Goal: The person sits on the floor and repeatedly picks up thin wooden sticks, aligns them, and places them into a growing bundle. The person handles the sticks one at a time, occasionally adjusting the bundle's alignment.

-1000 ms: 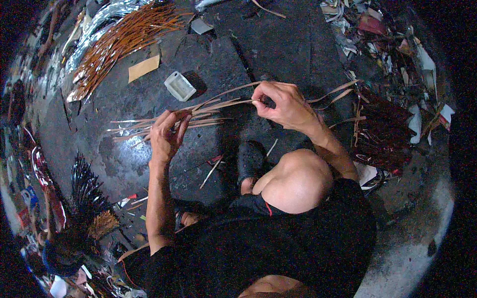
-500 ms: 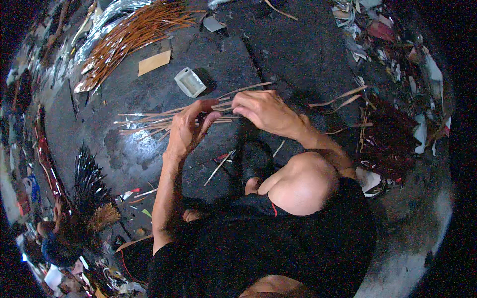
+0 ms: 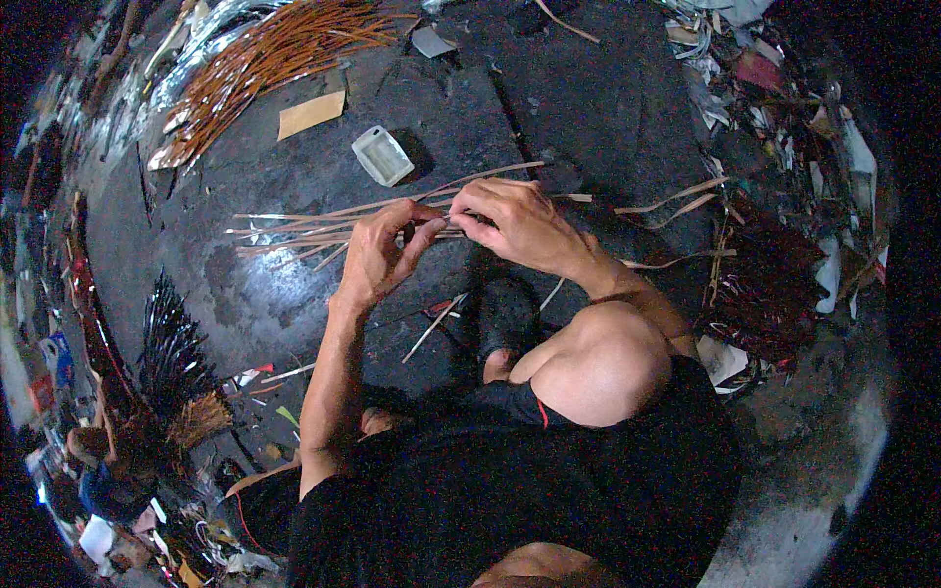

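Thin tan strips [image 3: 294,238], several of them, lie side by side on the dark floor and run under both hands. My left hand [image 3: 377,250] is closed in a pinch, thumb against forefinger, on one thin strip. Close to its right, my right hand [image 3: 515,223] pinches the same place, its fingertips almost touching the left thumb. The strip's short stretch between the fingers is mostly hidden. Just beyond the hands stands a small white rectangular tub [image 3: 383,157], tilted in the view.
A bundle of long orange-brown sticks [image 3: 270,64] lies far left, near a tan card piece [image 3: 312,115]. Black bristles [image 3: 172,338] sit at the left. A dark reddish fibre heap [image 3: 769,260] and scraps [image 3: 755,73] line the right. My bare knee [image 3: 608,358] rises below my right forearm.
My hands have come together; the left thumb and fingers, apart before, now meet in a pinch beside the right fingertips. The view has shifted slightly.
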Demonstrator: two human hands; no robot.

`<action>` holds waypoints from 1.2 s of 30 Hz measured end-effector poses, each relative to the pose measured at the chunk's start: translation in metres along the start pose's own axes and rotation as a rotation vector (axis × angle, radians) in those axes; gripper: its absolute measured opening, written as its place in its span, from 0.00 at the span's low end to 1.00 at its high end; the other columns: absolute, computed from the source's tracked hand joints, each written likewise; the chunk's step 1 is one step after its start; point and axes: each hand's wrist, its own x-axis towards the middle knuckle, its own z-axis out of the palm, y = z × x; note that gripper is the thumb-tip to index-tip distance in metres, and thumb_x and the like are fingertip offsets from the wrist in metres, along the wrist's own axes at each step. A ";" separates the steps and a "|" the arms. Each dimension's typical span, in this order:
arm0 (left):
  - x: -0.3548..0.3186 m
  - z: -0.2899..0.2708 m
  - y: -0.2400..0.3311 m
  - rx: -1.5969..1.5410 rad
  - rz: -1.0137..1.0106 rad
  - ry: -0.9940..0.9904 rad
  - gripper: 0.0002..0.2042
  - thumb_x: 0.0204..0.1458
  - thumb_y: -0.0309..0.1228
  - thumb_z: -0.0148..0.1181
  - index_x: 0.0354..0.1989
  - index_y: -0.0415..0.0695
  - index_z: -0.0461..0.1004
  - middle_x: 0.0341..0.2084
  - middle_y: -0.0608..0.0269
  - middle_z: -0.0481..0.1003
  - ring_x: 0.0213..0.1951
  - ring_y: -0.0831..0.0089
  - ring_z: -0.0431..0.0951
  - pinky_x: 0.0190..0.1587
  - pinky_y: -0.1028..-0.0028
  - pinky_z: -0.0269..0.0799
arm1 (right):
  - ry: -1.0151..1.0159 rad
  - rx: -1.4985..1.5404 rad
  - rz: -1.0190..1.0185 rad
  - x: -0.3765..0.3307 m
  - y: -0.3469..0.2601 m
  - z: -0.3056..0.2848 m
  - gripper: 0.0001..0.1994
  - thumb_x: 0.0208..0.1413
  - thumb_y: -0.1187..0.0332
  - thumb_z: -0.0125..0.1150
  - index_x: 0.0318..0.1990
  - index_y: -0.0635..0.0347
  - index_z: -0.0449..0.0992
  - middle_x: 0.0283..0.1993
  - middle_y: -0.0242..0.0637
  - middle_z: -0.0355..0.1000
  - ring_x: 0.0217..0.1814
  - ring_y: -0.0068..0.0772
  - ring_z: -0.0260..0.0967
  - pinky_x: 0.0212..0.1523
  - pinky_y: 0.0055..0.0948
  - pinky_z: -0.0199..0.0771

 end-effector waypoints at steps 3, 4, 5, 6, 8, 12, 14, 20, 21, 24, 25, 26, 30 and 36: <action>0.000 -0.006 0.002 -0.008 -0.079 0.008 0.06 0.51 0.29 0.60 0.34 0.40 0.76 0.27 0.58 0.76 0.25 0.69 0.74 0.26 0.72 0.68 | 0.057 -0.046 0.010 -0.006 0.004 -0.010 0.06 0.49 0.71 0.62 0.32 0.62 0.72 0.33 0.40 0.73 0.35 0.43 0.73 0.35 0.35 0.72; 0.001 -0.009 0.002 -0.004 -0.112 0.019 0.06 0.51 0.29 0.60 0.33 0.40 0.76 0.27 0.58 0.77 0.25 0.70 0.74 0.26 0.73 0.68 | 0.082 -0.063 0.014 -0.008 0.006 -0.015 0.06 0.49 0.71 0.62 0.32 0.61 0.72 0.32 0.40 0.73 0.34 0.43 0.73 0.35 0.35 0.72; 0.001 -0.011 0.001 0.002 -0.117 0.021 0.06 0.51 0.29 0.60 0.33 0.40 0.76 0.27 0.58 0.77 0.25 0.71 0.74 0.26 0.73 0.68 | 0.083 -0.127 0.029 -0.011 0.008 -0.024 0.06 0.49 0.72 0.62 0.33 0.61 0.72 0.32 0.39 0.73 0.34 0.42 0.73 0.35 0.34 0.72; 0.001 -0.014 -0.001 0.008 -0.123 0.023 0.06 0.51 0.29 0.60 0.33 0.40 0.76 0.26 0.58 0.77 0.25 0.71 0.74 0.26 0.73 0.68 | 0.080 -0.118 0.054 -0.014 0.010 -0.029 0.06 0.49 0.72 0.62 0.33 0.61 0.72 0.32 0.39 0.73 0.34 0.42 0.73 0.35 0.35 0.72; 0.000 -0.018 -0.002 0.023 -0.129 0.027 0.06 0.51 0.30 0.60 0.33 0.39 0.76 0.26 0.58 0.77 0.25 0.73 0.74 0.26 0.74 0.68 | 0.079 -0.099 0.101 -0.020 0.011 -0.035 0.06 0.48 0.72 0.62 0.33 0.60 0.72 0.32 0.39 0.73 0.34 0.42 0.73 0.36 0.35 0.72; -0.001 -0.015 -0.009 0.067 -0.081 -0.033 0.07 0.52 0.31 0.59 0.34 0.40 0.77 0.27 0.59 0.78 0.25 0.72 0.76 0.28 0.73 0.70 | 0.035 -0.141 0.103 -0.024 0.020 -0.038 0.06 0.49 0.70 0.62 0.31 0.61 0.72 0.31 0.40 0.72 0.34 0.42 0.71 0.36 0.35 0.69; -0.002 -0.024 -0.012 0.074 -0.168 -0.054 0.07 0.53 0.31 0.58 0.35 0.41 0.77 0.28 0.59 0.78 0.25 0.72 0.75 0.29 0.74 0.70 | 0.013 -0.195 0.142 -0.027 0.028 -0.044 0.06 0.50 0.69 0.61 0.31 0.61 0.73 0.31 0.39 0.72 0.35 0.42 0.71 0.37 0.35 0.68; -0.018 -0.071 -0.064 0.176 -0.299 -0.049 0.08 0.51 0.30 0.60 0.37 0.40 0.78 0.31 0.57 0.79 0.33 0.71 0.79 0.36 0.73 0.72 | 0.022 -0.159 0.281 -0.046 0.050 -0.050 0.05 0.53 0.67 0.58 0.32 0.58 0.75 0.32 0.38 0.74 0.38 0.41 0.71 0.41 0.36 0.65; -0.023 -0.081 -0.076 0.153 -0.415 -0.056 0.09 0.51 0.30 0.60 0.37 0.40 0.78 0.32 0.56 0.79 0.34 0.72 0.79 0.37 0.73 0.72 | 0.038 -0.128 0.285 -0.050 0.052 -0.052 0.06 0.53 0.67 0.58 0.32 0.58 0.75 0.32 0.38 0.74 0.38 0.41 0.71 0.42 0.36 0.65; -0.045 -0.111 -0.099 0.084 -0.516 -0.045 0.09 0.51 0.30 0.60 0.35 0.37 0.77 0.29 0.59 0.79 0.32 0.76 0.76 0.36 0.75 0.70 | 0.040 -0.120 0.332 -0.054 0.054 -0.065 0.07 0.53 0.66 0.58 0.33 0.59 0.76 0.34 0.38 0.75 0.39 0.41 0.71 0.44 0.36 0.65; -0.047 -0.119 -0.095 0.126 -0.544 -0.037 0.09 0.51 0.31 0.60 0.34 0.37 0.77 0.28 0.61 0.79 0.31 0.77 0.76 0.35 0.75 0.70 | 0.034 -0.125 0.355 -0.056 0.054 -0.068 0.07 0.53 0.65 0.58 0.34 0.59 0.76 0.34 0.38 0.75 0.40 0.41 0.71 0.45 0.36 0.65; -0.048 -0.127 -0.091 0.167 -0.571 -0.032 0.09 0.51 0.31 0.60 0.33 0.37 0.78 0.27 0.62 0.79 0.30 0.79 0.75 0.34 0.75 0.69 | -0.006 -0.103 0.356 -0.059 0.059 -0.068 0.07 0.53 0.65 0.58 0.35 0.58 0.76 0.35 0.38 0.75 0.40 0.41 0.71 0.46 0.36 0.65; -0.070 -0.110 -0.131 0.107 -0.580 -0.006 0.16 0.50 0.35 0.61 0.46 0.42 0.74 0.36 0.57 0.77 0.40 0.71 0.76 0.44 0.71 0.70 | -0.117 -0.118 0.363 -0.065 0.116 -0.047 0.13 0.52 0.61 0.59 0.42 0.58 0.77 0.41 0.42 0.75 0.46 0.43 0.71 0.50 0.37 0.66; -0.068 -0.086 -0.139 0.078 -0.578 0.040 0.20 0.54 0.34 0.58 0.55 0.41 0.68 0.44 0.51 0.76 0.47 0.65 0.75 0.49 0.69 0.69 | 0.302 -0.258 0.501 0.014 0.271 -0.054 0.21 0.52 0.57 0.59 0.49 0.61 0.72 0.51 0.47 0.70 0.53 0.48 0.68 0.53 0.39 0.67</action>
